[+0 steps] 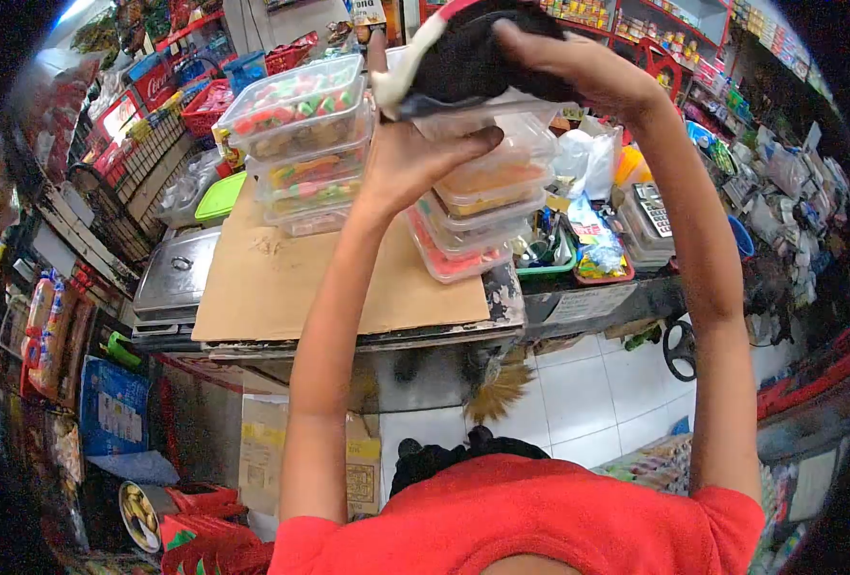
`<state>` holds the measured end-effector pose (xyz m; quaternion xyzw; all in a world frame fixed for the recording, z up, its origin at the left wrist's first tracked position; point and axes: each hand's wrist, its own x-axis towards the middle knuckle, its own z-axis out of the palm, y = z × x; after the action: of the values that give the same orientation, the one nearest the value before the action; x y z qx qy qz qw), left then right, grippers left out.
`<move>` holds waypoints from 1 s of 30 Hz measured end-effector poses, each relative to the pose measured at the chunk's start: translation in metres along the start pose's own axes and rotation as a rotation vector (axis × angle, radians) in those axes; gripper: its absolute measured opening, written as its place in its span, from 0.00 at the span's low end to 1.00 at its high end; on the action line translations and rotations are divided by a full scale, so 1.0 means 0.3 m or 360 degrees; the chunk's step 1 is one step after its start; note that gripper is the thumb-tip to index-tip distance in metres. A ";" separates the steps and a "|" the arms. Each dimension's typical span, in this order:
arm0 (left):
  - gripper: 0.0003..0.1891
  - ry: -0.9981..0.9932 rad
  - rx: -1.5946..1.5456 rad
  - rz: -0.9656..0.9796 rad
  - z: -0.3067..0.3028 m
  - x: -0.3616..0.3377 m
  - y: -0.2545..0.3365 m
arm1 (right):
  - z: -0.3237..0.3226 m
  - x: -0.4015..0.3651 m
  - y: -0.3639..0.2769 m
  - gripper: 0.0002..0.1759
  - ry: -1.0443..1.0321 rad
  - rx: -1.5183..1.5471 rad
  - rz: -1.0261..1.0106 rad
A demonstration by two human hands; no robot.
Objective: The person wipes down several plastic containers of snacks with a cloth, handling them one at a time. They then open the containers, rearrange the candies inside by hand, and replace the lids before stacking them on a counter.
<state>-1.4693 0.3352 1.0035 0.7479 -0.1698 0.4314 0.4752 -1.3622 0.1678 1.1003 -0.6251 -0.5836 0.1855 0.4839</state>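
My right hand (578, 72) is raised at the top of the view, its fingers and thumb closed on a dark cloth (473, 57) with pale and red parts. Just below and left of it, my left hand (415, 158) has its thumb stretched out to the right, under the cloth and in front of the containers; some of its fingers are hidden. Behind my hands stands a stack of clear plastic containers (463, 230) with orange and red contents. Another stack (300, 134), holding colourful sweets, stands to the left. Both rest on a cardboard sheet (348, 297).
A metal lidded tray (178, 273) and a green lid (221, 196) lie left of the cardboard. To the right are a green basket (550, 268), a calculator (652, 211) and packets (597, 240). A broom (500, 388) hangs below the counter edge. Stocked shelves stand behind.
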 end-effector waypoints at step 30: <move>0.20 0.0811 -0.0461 -0.0534 -0.267 -0.575 0.531 | 0.766 -0.050 -0.052 0.31 0.0116 0.1722 -0.0300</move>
<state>-1.7121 0.2987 0.9685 0.5582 0.0202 0.4917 0.6681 -1.5577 0.2411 1.0018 -0.2383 -0.4413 0.3930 0.7707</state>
